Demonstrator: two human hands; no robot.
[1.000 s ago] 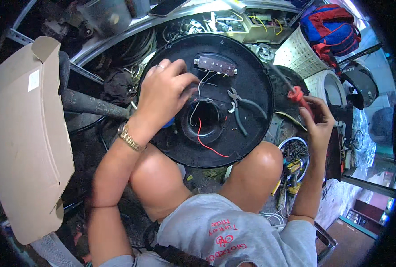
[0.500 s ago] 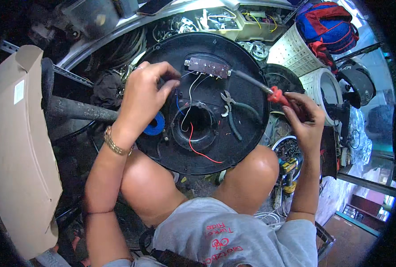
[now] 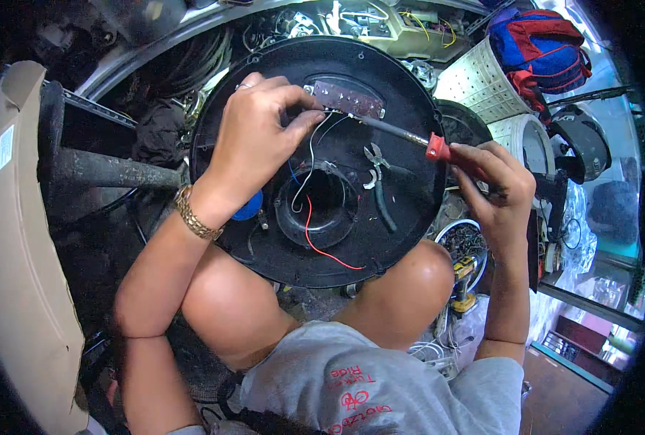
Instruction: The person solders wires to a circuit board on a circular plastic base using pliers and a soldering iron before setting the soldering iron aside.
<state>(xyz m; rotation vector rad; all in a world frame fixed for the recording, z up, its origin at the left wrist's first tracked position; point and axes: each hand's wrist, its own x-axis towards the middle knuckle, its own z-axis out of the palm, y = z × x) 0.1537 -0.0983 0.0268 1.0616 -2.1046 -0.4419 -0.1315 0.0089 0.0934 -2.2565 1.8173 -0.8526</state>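
black round housing [image 3: 402,94]: resting at the knees
left hand [image 3: 261,123]: moved in to the board, nearly closed at the fingertips; cannot tell whether pinching a wire
right hand [image 3: 498,183]: closed around the red-handled tool [image 3: 437,147]
red-handled tool: brought from the board's right end to its lower edge; cannot tell whether touching
circuit board [image 3: 348,100]: lying in the housing's far part, now worked from both sides

We note a large piece of cardboard [image 3: 29,254] at the far left. At upper right we record a blue-and-red backpack [image 3: 544,54] by a white perforated basket [image 3: 478,85] and, below the backpack, a dark helmet [image 3: 585,145]. Lower down, we observe a yellow-and-black power tool [image 3: 466,267].
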